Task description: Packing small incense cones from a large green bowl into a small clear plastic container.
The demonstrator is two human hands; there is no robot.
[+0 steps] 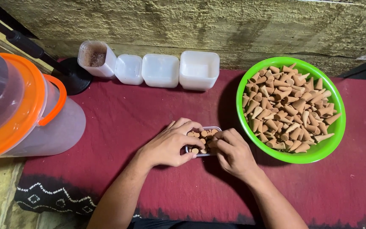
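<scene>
A small clear box (203, 141), mid-cloth (128, 118), is nearly full of tan cones (203, 135) standing upright. The left hand (168, 146) grips its left side; the right hand (234, 153) pinches a cone at its right edge. Best seated snugly, tips up. The green bowl (331, 140) of cones sits right.

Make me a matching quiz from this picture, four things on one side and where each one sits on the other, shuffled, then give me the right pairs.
Things:
1. green bowl of brown cones
2. small clear box of cones
3. orange-lidded jug
4. row of white tubs

Places:
A. at the left edge, lying on its side
B. along the back, by the wall
C. on the right of the red cloth
D. in the middle, between the left hand and right hand

Pairs: 1-C, 2-D, 3-A, 4-B
</scene>
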